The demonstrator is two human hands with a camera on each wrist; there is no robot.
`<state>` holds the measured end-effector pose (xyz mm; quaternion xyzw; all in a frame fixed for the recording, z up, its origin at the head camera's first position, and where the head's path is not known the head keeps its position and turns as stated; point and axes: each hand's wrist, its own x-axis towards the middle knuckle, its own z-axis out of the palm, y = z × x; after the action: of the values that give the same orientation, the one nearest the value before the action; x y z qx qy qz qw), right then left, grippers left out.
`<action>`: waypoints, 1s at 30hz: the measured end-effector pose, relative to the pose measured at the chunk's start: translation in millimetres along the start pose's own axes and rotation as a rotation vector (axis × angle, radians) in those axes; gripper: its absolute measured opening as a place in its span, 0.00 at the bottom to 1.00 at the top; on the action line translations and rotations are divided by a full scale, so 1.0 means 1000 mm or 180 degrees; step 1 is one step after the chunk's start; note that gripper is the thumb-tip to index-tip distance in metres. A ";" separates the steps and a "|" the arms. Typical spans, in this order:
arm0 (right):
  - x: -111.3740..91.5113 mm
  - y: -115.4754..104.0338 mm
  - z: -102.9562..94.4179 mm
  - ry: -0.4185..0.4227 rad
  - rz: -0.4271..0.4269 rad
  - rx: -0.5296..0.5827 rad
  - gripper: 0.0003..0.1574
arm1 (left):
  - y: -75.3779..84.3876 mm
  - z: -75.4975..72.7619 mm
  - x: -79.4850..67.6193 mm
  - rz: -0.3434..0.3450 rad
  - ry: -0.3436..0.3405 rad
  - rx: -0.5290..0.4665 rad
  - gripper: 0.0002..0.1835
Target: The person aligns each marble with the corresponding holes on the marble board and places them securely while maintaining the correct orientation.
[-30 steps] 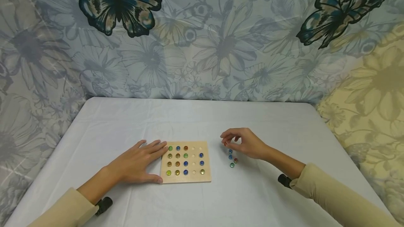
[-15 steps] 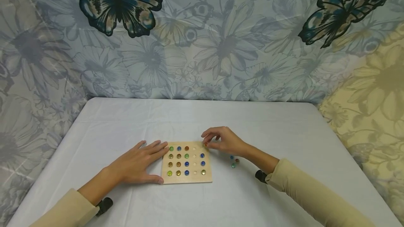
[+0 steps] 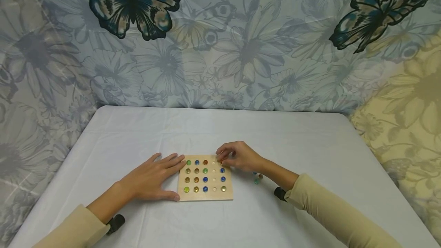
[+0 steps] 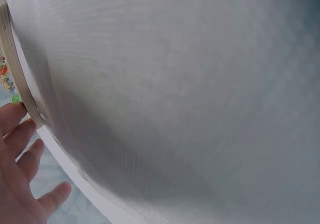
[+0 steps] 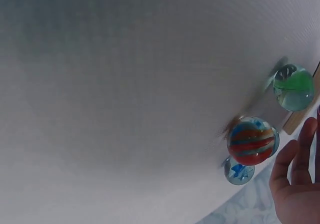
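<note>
Marble [image 3: 219, 161] in pinch of right hand [image 3: 241, 157]

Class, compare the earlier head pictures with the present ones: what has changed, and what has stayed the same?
The right hand moved left, from beside the loose green marble to the far right corner of the wooden board, bringing along a reddish marble pinched at its fingertips; no release is visible. The left hand stayed at the board's left edge; the board and loose green marble stayed put.
</note>
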<state>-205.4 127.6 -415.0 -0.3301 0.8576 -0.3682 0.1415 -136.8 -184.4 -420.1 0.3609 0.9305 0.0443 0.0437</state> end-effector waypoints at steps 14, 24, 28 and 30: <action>-0.012 -0.002 -0.018 0.0165 -0.0041 -0.0100 0.18 | 0.000 -0.001 0.001 -0.0009 -0.0010 0.0013 0.53; -0.044 0.020 -0.038 0.0172 0.0095 -0.0148 0.18 | 0.001 -0.001 0.001 -0.0017 -0.0027 -0.0023 0.53; -0.056 0.029 -0.043 0.0164 0.0116 -0.0146 0.18 | 0.001 -0.001 0.001 -0.0028 -0.0036 -0.0032 0.53; -0.061 0.034 -0.044 0.0159 0.0140 -0.0141 0.18 | 0.001 -0.001 0.001 -0.0029 -0.0032 -0.0024 0.53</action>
<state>-197.2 209.6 -409.0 -0.3050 0.8758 -0.3540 0.1207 -137.0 -182.7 -419.4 0.3567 0.9317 0.0459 0.0499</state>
